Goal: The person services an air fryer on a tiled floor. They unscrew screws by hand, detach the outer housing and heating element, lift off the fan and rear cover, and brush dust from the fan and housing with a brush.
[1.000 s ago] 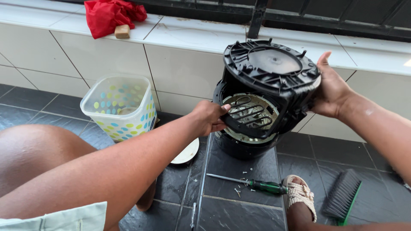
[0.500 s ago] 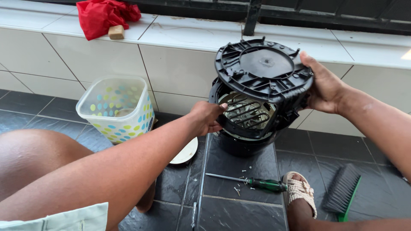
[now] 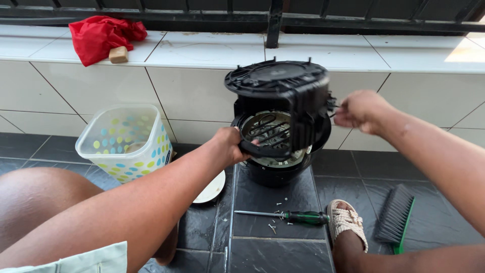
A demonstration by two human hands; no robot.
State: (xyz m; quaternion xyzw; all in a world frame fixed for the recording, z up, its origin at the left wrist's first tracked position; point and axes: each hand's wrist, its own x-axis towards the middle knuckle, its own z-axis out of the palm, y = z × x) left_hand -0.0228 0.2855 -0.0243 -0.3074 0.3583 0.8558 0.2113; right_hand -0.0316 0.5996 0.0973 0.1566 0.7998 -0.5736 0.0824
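Left hand (image 3: 230,144) reaches in from the lower left, fingers curled and clamped on the front rim of the black appliance housing (image 3: 283,119), thumb side toward the round opening. Right hand (image 3: 361,108) sits at the housing's right edge, fingers pinched together on thin wires (image 3: 334,103) that stick out there; whether it grips them firmly cannot be told.

The housing is held off the floor and tipped, its flat ribbed underside turned up and toward the tiled ledge (image 3: 212,50). Through the front gap a coiled metal heating element (image 3: 268,129) shows inside a shiny ring. Part of the housing is motion-blurred.

Below on the dark floor tiles (image 3: 273,197): a green-handled screwdriver (image 3: 293,217) with small loose screws (image 3: 275,215) around its shaft. A dotted plastic container (image 3: 126,141) stands to the left, a white plate (image 3: 212,189) beside it. A green brush (image 3: 396,215) lies right of a sandalled foot (image 3: 346,222). A red cloth (image 3: 101,35) rests on the ledge.
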